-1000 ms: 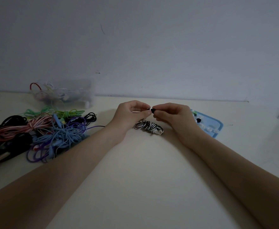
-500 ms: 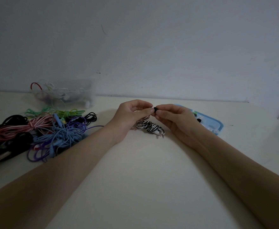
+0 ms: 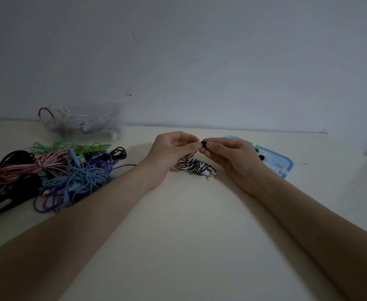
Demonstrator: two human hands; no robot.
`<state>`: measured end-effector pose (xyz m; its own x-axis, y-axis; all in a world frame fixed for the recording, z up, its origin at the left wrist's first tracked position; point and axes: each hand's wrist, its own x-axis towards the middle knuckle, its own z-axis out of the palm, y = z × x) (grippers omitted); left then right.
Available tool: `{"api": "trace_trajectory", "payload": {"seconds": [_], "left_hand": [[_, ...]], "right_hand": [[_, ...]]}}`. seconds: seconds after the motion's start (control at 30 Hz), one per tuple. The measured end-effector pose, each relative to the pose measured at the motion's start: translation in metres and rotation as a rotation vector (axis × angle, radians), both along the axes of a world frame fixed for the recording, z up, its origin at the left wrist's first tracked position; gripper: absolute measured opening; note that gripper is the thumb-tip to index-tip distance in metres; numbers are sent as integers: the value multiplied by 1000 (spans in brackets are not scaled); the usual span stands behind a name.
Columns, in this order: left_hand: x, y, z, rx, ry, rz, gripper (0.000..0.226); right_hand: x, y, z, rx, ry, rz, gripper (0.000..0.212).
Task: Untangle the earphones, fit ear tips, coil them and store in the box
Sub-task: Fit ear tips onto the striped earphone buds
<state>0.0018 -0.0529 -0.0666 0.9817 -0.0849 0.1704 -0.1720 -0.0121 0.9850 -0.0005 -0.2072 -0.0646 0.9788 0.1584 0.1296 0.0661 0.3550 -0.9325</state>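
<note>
A small black ear tip [image 3: 204, 144] is pinched by the fingertips of the right hand [image 3: 228, 154] and is held against the earbud end pinched by the left hand [image 3: 173, 146]; the bud itself is almost wholly hidden by the fingers. Just below this meeting point, the black-and-white striped earphone cable [image 3: 196, 167] lies bunched on the table [image 3: 189, 224], its plug at the near right end. The fitting of the tip is judged to be in hand.

From here the tip could be pushed on crooked or dropped, since it is small and held only at the fingertips; a slip would be caused by pressure off the bud's axis. The bunched cable could also be dragged if the left hand is raised.

Both forearms are stretched forward, and the wrists look to be rested on or near the table, with curled fingers brought together above the cable.

Right of the cable, a blue tray [image 3: 286, 164] with more tips is partly covered by the right hand. Well to the left, a heap of coloured earphones [image 3: 69, 170] is seen, and beyond it a clear box [image 3: 104, 124] against the wall.
</note>
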Motion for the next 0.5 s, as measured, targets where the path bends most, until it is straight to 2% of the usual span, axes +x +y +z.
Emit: {"api": "trace_trajectory", "payload": {"seconds": [0.5], "left_hand": [[-1, 4, 2, 30, -64, -38, 13]], "right_hand": [[-3, -1, 2, -9, 48, 14, 13]]}}
